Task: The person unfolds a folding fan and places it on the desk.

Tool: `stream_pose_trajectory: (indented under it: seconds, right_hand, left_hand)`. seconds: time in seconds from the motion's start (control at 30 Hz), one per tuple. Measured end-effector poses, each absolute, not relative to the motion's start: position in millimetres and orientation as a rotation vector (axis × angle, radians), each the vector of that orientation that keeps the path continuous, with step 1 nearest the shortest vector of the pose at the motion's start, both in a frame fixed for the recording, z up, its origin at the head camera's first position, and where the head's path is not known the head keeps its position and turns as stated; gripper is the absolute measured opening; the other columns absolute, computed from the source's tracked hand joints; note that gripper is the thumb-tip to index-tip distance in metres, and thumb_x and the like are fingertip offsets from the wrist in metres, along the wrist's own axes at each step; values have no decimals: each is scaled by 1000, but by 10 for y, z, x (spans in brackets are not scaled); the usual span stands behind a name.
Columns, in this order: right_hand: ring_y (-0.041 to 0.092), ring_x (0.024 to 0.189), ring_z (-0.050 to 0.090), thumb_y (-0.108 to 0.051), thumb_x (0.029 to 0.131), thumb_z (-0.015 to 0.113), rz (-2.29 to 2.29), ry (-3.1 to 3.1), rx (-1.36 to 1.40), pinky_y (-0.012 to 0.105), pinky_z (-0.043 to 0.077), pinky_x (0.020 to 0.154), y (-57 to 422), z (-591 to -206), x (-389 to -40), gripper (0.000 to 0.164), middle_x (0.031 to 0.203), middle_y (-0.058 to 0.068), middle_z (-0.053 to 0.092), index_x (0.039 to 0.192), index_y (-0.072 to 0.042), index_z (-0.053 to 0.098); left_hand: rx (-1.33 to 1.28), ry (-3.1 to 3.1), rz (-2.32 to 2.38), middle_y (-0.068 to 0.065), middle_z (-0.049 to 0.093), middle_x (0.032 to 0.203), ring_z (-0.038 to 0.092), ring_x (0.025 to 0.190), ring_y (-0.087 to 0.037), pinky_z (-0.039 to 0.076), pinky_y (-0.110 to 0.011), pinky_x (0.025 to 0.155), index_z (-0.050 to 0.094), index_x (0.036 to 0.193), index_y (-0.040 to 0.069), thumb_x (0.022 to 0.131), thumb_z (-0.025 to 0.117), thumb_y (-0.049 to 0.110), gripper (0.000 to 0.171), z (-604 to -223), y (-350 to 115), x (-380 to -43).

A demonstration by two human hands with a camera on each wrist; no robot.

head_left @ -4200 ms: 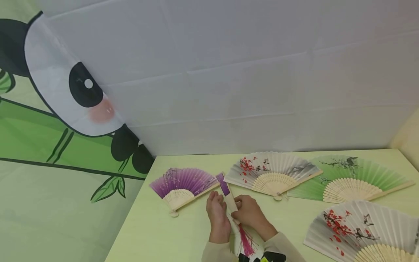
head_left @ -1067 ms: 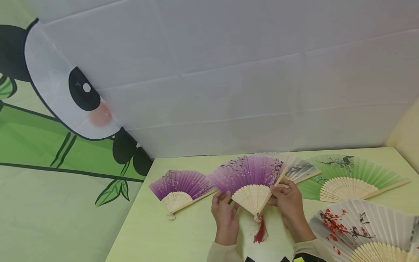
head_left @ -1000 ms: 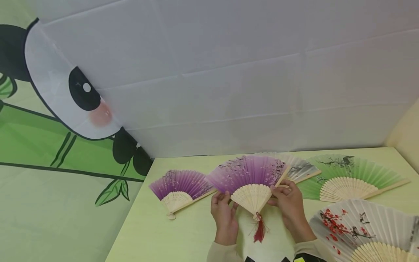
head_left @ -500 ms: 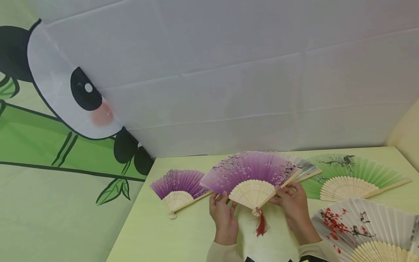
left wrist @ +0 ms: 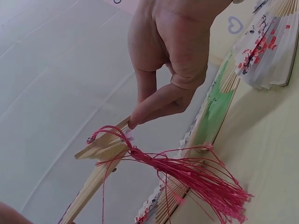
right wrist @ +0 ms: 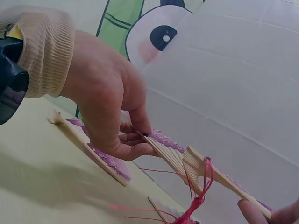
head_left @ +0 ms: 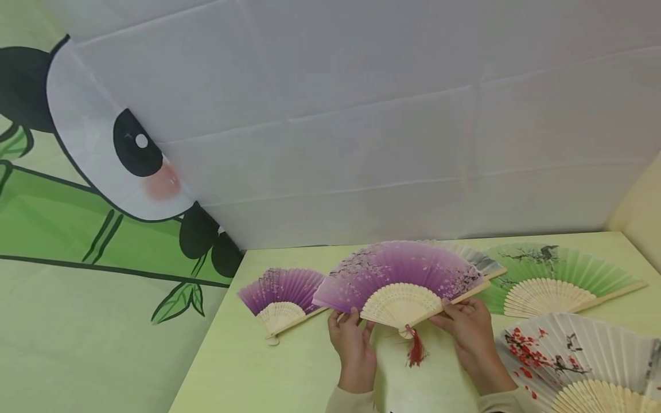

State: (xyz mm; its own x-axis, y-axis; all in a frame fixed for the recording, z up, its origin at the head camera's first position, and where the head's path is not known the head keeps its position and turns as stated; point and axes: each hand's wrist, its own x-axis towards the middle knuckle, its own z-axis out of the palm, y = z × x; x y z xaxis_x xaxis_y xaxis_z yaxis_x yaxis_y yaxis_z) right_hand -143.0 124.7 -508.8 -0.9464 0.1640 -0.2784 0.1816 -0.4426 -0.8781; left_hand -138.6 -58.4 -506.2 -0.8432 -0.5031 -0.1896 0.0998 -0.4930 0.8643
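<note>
A purple blossom-print folding fan [head_left: 397, 269] is spread wide between both hands, with pale slatted ribs below its cloth. My left hand [head_left: 353, 347] pinches the fan's left end between thumb and fingers. At the other end, my right hand [head_left: 472, 335] pinches the right guard stick, thumb on the near side. A red tassel [head_left: 416, 351] hangs from the pivot at the bottom. In the left wrist view the right hand [left wrist: 173, 51] shows large above the tassel [left wrist: 201, 182]. The right wrist view shows the left hand [right wrist: 110, 93] with fingertips at the fan's edge.
On the table [head_left: 248, 378], a smaller purple fan [head_left: 281, 312] lies spread at left. Behind the held fan, a grey-white fan [head_left: 477, 261] is partly hidden. A green fan [head_left: 552, 287] lies at back right, and a white red-blossom fan [head_left: 583, 355] at front right.
The fan was folded narrow in both hands at first, then spread open. Over the last second my right hand moved right and slightly down, widening it; the left hand shifted slightly left.
</note>
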Motion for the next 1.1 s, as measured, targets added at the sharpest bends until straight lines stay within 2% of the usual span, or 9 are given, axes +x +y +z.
stream_pose_trajectory:
  seconds: [0.23, 0.63, 0.83, 1.1]
  right_hand:
    - [7, 92, 67, 4, 109, 46, -2610, 1618, 528, 29, 62, 93, 1254, -5103, -1372, 35, 114, 9, 51, 140, 2, 29]
    - [4, 95, 68, 3, 109, 44, -2626, 1577, 566, 32, 62, 95, 1211, -5183, -1230, 33, 121, 10, 50, 139, 3, 29]
    - [5, 96, 69, 4, 109, 43, -2624, 1550, 561, 33, 62, 96, 1197, -5205, -1182, 41, 124, 9, 55, 147, 5, 30]
    - [4, 97, 69, 6, 108, 43, -2619, 1536, 571, 36, 63, 94, 1207, -5266, -1126, 44, 121, 4, 59, 150, 4, 32]
  left_hand:
    - [606, -1318, -2361, -11, 55, 111, 58, 91, -14, 60, -28, 76, 40, 128, -3, 107, 51, 0, 24, -5069, -595, -1328]
    - [623, -1338, -2351, -11, 56, 114, 58, 94, -15, 60, -29, 77, 38, 132, -3, 107, 50, 1, 28, -5155, -659, -1241]
    - [619, -1354, -2351, -10, 56, 114, 57, 94, -15, 59, -28, 75, 37, 132, -2, 108, 49, 2, 27, -5195, -686, -1203]
    - [658, -1385, -2340, -8, 58, 110, 58, 93, -14, 61, -29, 75, 38, 133, -4, 106, 52, 1, 30, -5237, -703, -1137]
